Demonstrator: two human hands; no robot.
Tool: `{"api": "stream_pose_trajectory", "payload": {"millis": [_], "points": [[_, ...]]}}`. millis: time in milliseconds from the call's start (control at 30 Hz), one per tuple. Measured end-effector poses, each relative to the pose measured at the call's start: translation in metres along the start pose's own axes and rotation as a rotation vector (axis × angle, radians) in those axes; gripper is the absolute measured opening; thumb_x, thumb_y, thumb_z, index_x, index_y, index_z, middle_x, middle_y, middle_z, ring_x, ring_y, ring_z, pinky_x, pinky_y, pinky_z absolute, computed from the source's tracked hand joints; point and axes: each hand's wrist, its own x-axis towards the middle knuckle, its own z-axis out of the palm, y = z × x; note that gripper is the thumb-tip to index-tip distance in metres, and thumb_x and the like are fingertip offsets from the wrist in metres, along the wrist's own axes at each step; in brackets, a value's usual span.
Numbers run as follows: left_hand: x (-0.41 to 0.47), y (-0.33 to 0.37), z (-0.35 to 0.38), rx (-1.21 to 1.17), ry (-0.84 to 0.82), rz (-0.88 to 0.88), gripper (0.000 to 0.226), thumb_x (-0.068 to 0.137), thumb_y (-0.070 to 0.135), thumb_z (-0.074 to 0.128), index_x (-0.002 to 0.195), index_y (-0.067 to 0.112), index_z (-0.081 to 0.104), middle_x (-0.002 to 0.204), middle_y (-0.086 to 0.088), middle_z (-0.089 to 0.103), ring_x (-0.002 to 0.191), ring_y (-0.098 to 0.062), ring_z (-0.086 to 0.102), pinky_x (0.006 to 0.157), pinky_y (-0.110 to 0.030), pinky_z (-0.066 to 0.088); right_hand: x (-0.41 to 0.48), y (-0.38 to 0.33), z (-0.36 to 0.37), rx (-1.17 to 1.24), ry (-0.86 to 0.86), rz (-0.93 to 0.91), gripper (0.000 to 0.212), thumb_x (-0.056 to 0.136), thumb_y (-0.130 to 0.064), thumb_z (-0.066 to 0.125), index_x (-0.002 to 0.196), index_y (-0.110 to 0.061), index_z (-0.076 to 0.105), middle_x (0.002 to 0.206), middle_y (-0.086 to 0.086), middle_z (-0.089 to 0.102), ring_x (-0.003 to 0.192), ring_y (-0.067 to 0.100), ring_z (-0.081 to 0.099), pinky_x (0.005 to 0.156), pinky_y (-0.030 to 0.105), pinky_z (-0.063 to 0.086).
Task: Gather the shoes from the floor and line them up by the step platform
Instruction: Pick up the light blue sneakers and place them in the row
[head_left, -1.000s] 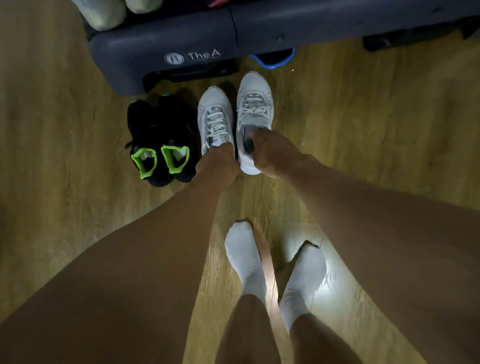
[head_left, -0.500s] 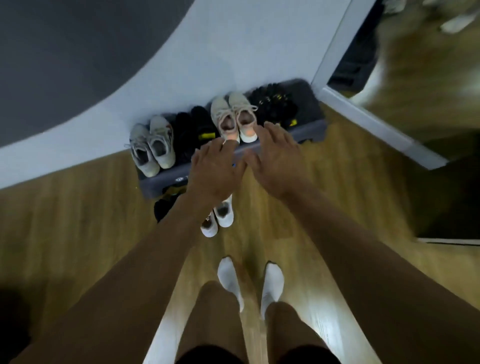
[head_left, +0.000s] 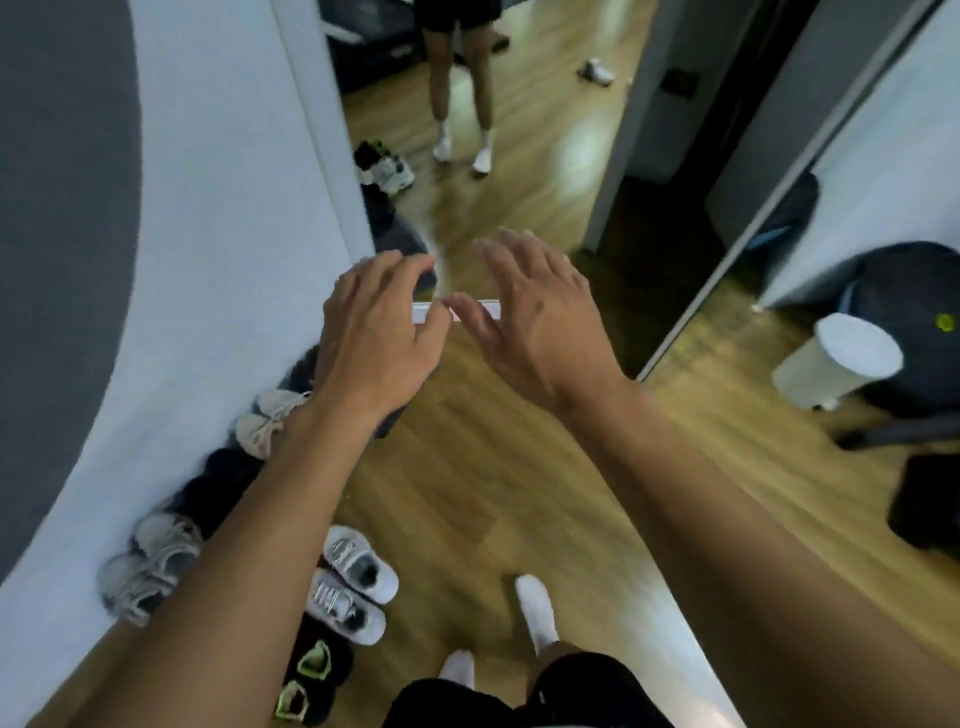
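Floor (head_left: 467, 493) under both hands: wood-look planks, smooth, semi-gloss w/ pale glare patches. White shoes (head_left: 353, 587) below left hand (head_left: 374, 343): smooth matt uppers, woven laces. Black shoes (head_left: 311, 675) lower still: dull cloth, neon-green lining. Wall (head_left: 208, 260) left of left hand: flat matt paint. Mirror (head_left: 519, 104) beyond right hand (head_left: 535, 312): glossy glass. Bin (head_left: 836, 358) well to the right of right hand: smooth white plastic, satin-ish. Socks (head_left: 535, 608) below right hand: white knit cloth.
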Motion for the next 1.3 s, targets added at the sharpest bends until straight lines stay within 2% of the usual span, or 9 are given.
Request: {"api": "stream_pose_trajectory", "payload": {"millis": [267, 467, 667, 933, 1033, 1300], "points": [[-0.008, 0.143, 0.026, -0.108, -0.185, 0.407, 0.057, 0.085, 0.048, 0.033, 0.136, 0.026, 0.044, 0.145, -0.001, 0.039, 0.132, -0.024, 0.035, 0.107, -0.044, 0.033, -0.106, 0.068, -0.097, -0.135, 0.192, 0.383, 0.059, 0.094, -0.056, 0.039, 0.143, -0.022, 0.037, 0.148, 0.004, 0.038, 0.138, 0.024, 0.033, 0.111, 0.042, 0.029], [-0.048, 0.271, 0.061, -0.166, -0.242, 0.656, 0.051, 0.089, 0.044, 0.037, 0.134, 0.024, 0.047, 0.143, -0.004, 0.042, 0.135, -0.025, 0.035, 0.112, -0.046, 0.027, -0.216, 0.130, -0.165, -0.217, 0.315, 0.627, 0.057, 0.094, -0.054, 0.040, 0.141, -0.022, 0.040, 0.147, 0.003, 0.040, 0.136, 0.023, 0.034, 0.107, 0.040, 0.029], [-0.133, 0.403, 0.106, -0.250, -0.317, 0.782, 0.052, 0.086, 0.044, 0.037, 0.133, 0.026, 0.048, 0.142, -0.001, 0.043, 0.132, -0.025, 0.035, 0.109, -0.044, 0.030, -0.344, 0.189, -0.214, -0.236, 0.375, 0.813, 0.054, 0.094, -0.052, 0.044, 0.139, -0.022, 0.043, 0.147, 0.003, 0.040, 0.137, 0.024, 0.034, 0.109, 0.044, 0.031], [-0.251, 0.550, 0.172, -0.305, -0.480, 0.980, 0.055, 0.084, 0.043, 0.034, 0.133, 0.024, 0.050, 0.142, -0.001, 0.046, 0.134, -0.021, 0.035, 0.112, -0.041, 0.027, -0.515, 0.258, -0.265, -0.278, 0.400, 1.068, 0.056, 0.094, -0.052, 0.044, 0.141, -0.022, 0.039, 0.149, 0.002, 0.036, 0.137, 0.022, 0.032, 0.109, 0.041, 0.028], [-0.284, 0.599, 0.201, -0.309, -0.558, 1.071, 0.057, 0.083, 0.044, 0.032, 0.133, 0.023, 0.049, 0.141, 0.000, 0.046, 0.135, -0.019, 0.034, 0.113, -0.043, 0.024, -0.562, 0.284, -0.275, -0.292, 0.421, 1.151, 0.054, 0.094, -0.051, 0.043, 0.140, -0.022, 0.041, 0.148, 0.002, 0.038, 0.135, 0.023, 0.035, 0.109, 0.042, 0.032], [-0.344, 0.726, 0.290, -0.346, -0.696, 1.216, 0.051, 0.085, 0.042, 0.038, 0.132, 0.025, 0.050, 0.137, 0.000, 0.047, 0.128, -0.024, 0.038, 0.107, -0.046, 0.030, -0.666, 0.386, -0.304, -0.318, 0.441, 1.350, 0.057, 0.094, -0.051, 0.044, 0.139, -0.017, 0.043, 0.144, 0.005, 0.044, 0.133, 0.023, 0.038, 0.107, 0.044, 0.036]]}}
